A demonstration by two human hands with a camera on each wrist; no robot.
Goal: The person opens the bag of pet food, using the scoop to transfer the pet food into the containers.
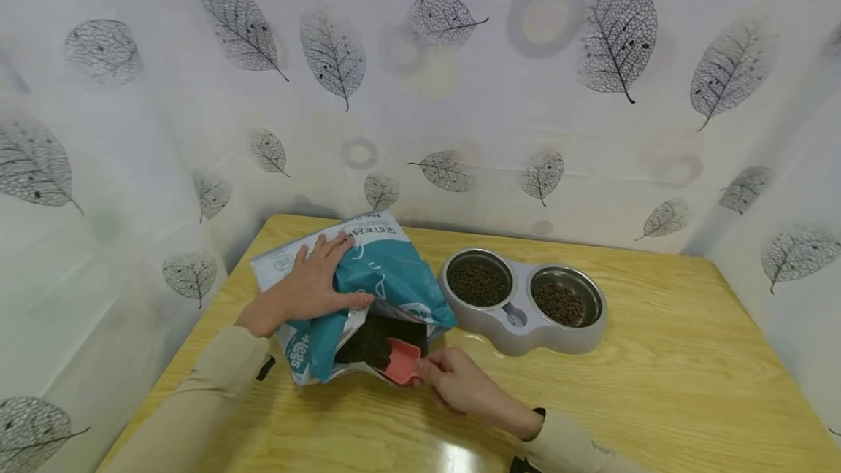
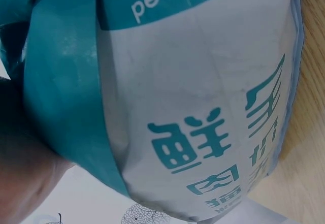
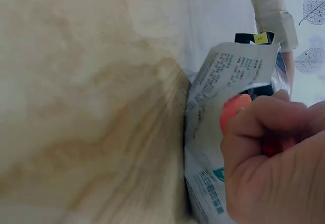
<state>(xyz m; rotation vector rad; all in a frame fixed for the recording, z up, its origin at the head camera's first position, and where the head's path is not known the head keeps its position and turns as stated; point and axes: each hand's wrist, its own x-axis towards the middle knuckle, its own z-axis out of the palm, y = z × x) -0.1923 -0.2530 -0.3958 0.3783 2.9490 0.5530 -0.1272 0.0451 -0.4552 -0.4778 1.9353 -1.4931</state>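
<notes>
A teal and white pet food bag [image 1: 401,276] lies on its side on the table, its mouth facing me and dark kibble [image 1: 363,345] showing inside. My left hand [image 1: 309,289] rests on top of the bag with fingers spread. In the left wrist view the printed bag [image 2: 152,71] fills most of the picture, and only part of the hand [image 2: 25,168] shows. At the bag's mouth, my right hand [image 1: 463,383] grips a coral-red scoop [image 1: 403,360] by its handle, the scoop's front among the kibble. The right wrist view shows curled fingers around the scoop [image 3: 233,111].
Right of the bag stands a grey double pet bowl [image 1: 519,336] with two metal dishes, brown kibble in both. The wooden table [image 1: 683,371] reaches back to a leaf-patterned cloth [image 1: 486,115], which also hangs along both sides.
</notes>
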